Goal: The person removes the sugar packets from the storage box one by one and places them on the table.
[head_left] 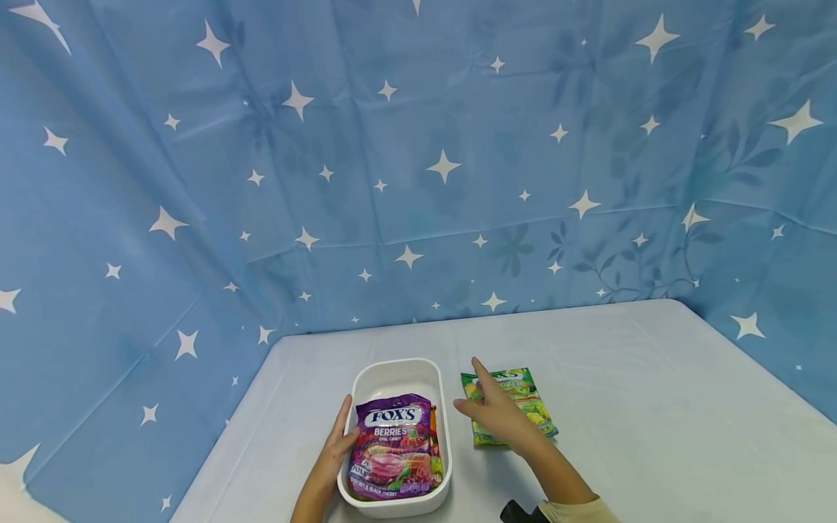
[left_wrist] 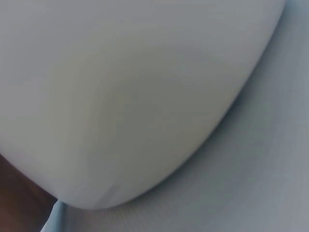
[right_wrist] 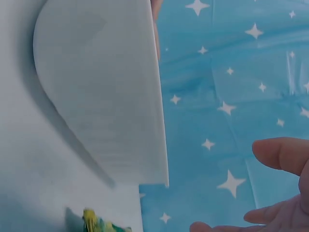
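A white plastic container (head_left: pixel 447 436) with rounded corners stands on the table. In it lies a purple bag of Fox's berries candy (head_left: pixel 390 449), and an orange-and-yellow bag (head_left: pixel 435 450) shows beside it at the right. My left hand (head_left: pixel 330 454) holds the container's left rim, thumb over the edge and fingers along the outer wall. My right hand (head_left: pixel 498 414), fingers extended and thumb apart, is over a green-and-yellow Fox's candy bag (head_left: pixel 523 392), which it partly hides in the head view. The right wrist view shows the fingers (right_wrist: pixel 280 153) spread with nothing between them.
A white cloth covers the table (head_left: pixel 628 407), whose far edge meets a blue curtain (head_left: pixel 418 181) with white stars. The container's outer wall (left_wrist: pixel 135 111) fills much of the left wrist view. A black strap (head_left: pixel 516 512) sits at my right wrist.
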### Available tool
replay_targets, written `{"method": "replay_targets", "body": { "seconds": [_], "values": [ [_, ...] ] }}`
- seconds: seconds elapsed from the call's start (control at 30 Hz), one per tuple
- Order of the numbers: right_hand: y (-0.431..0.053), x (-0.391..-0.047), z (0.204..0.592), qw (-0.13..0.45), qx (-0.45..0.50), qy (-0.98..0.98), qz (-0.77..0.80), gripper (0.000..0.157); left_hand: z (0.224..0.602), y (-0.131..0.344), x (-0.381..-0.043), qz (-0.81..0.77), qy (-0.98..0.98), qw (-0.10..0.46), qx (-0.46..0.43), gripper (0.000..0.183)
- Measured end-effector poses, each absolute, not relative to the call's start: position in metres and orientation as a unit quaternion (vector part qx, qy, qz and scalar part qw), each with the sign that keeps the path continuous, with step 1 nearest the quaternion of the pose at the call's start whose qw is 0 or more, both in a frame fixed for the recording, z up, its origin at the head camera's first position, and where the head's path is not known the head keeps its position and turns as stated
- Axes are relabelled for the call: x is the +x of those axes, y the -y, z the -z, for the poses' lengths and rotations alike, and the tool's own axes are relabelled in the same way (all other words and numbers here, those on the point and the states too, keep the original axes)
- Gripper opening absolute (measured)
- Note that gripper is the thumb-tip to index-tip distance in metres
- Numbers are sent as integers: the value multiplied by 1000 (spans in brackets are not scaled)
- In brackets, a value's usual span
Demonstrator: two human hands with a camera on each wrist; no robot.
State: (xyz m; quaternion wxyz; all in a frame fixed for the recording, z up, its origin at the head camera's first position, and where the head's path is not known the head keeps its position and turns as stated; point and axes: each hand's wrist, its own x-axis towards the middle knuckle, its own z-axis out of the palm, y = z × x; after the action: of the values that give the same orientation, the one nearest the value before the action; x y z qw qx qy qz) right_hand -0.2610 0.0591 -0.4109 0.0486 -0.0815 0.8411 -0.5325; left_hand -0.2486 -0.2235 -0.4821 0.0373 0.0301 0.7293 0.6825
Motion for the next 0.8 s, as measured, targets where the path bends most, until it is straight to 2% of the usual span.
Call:
{"method": "replay_targets", "body": {
  "seconds": [0.17,0.37,0.57,0.63,0.8],
  "values": [
    [-45,-252,409,71,-94,-817,564,84,482,224,-248,-684,-728,37,33,67],
    [-29,-244,410,126,-109,-762,625,90,481,223,-248,-687,-725,34,40,67],
    [-18,-237,412,219,-102,-683,689,101,481,222,-248,-691,-721,36,38,67],
    [-16,-235,413,246,-94,-661,703,100,482,222,-248,-691,-721,37,34,67],
    [-13,-234,415,270,-95,-628,724,97,482,222,-249,-687,-725,36,29,67]
  ]
}}
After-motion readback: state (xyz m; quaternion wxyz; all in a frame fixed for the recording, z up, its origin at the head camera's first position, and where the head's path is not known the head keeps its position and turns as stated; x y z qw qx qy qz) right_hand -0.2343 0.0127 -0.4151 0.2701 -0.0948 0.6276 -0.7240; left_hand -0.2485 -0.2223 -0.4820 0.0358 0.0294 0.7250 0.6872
